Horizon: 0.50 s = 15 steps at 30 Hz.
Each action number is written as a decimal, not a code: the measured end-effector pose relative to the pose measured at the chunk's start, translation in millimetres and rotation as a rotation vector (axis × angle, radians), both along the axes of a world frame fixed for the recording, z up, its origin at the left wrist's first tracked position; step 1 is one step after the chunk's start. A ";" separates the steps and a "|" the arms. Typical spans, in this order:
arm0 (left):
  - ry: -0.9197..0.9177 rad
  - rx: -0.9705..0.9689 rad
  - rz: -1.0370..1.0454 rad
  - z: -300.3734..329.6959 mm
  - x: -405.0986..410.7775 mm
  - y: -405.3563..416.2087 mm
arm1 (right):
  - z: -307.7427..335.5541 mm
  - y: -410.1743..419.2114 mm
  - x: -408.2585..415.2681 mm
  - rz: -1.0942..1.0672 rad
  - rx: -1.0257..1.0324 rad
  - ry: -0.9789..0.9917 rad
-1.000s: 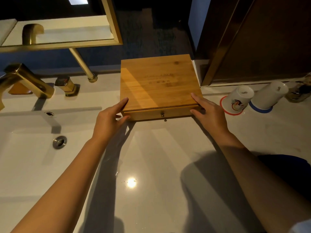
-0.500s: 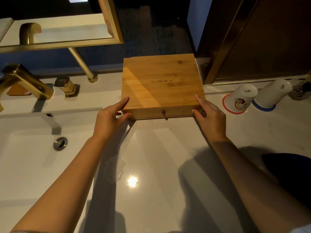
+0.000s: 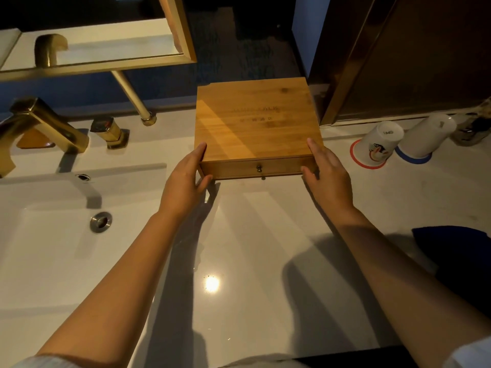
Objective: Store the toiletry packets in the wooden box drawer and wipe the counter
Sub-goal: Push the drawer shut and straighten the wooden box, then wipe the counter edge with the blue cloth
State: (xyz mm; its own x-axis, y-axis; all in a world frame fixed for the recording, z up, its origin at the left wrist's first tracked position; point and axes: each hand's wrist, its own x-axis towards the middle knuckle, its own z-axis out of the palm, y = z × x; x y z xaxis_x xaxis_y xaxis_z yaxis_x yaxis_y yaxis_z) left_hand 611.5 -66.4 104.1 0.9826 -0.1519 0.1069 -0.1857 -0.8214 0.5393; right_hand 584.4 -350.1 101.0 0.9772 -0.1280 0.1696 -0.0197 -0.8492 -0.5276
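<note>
Head view: you are looking down at the wooden box (image 3: 256,123), which is sitting flat on the pale counter (image 3: 239,248) against the back wall, between the sink (image 3: 39,235) and 2 upturned cups (image 3: 380,144). Its drawer (image 3: 257,167) is lying flush with the front face, with 1 small metal knob (image 3: 258,168) at the centre. No toiletry packets are showing, so they are probably already inside.

You are likely handling a rigid, fairly light bamboo case; its smooth base is apt to slide on the glossy counter, and the drawer may creep out if you tilt the front down. The 2 side walls near the front corners are offering the surest hold; the knob is suited only to pulling the drawer.

Your left hand (image 3: 183,181) is cupping the front-left corner, fingers lying along the side wall and thumb pressing the drawer front. Your right hand (image 3: 329,171) is mirroring it at the front-right corner, fingers extended along the side and thumb on the drawer face. Both forearms are reaching forward, converging on the box. A dark blue cloth (image 3: 451,256) is lying near your right forearm, ready for wiping.
</note>
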 end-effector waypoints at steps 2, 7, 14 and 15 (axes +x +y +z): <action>0.075 -0.008 -0.003 3.5 -7.7 -4.0 | 2.3 -0.7 -3.9 0.034 -0.073 0.087; 0.046 0.106 0.136 12.5 -44.9 -20.1 | 12.3 -3.0 -24.8 -0.002 -0.210 0.175; -0.023 0.198 -0.113 6.8 -141.6 -61.5 | 10.0 -13.2 -89.1 -0.079 -0.392 0.126; -0.020 0.219 -0.143 4.3 -153.6 -66.2 | 7.5 -17.2 -99.8 -0.093 -0.427 0.129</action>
State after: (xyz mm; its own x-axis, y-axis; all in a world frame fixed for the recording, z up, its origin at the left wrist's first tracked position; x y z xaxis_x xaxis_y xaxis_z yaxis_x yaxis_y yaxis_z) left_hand 457.8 -132.6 108.5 0.9473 -0.3112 0.0756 -0.3176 -0.8826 0.3465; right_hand 484.6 -367.3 108.5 0.9814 -0.1617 0.1036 -0.1493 -0.9817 -0.1187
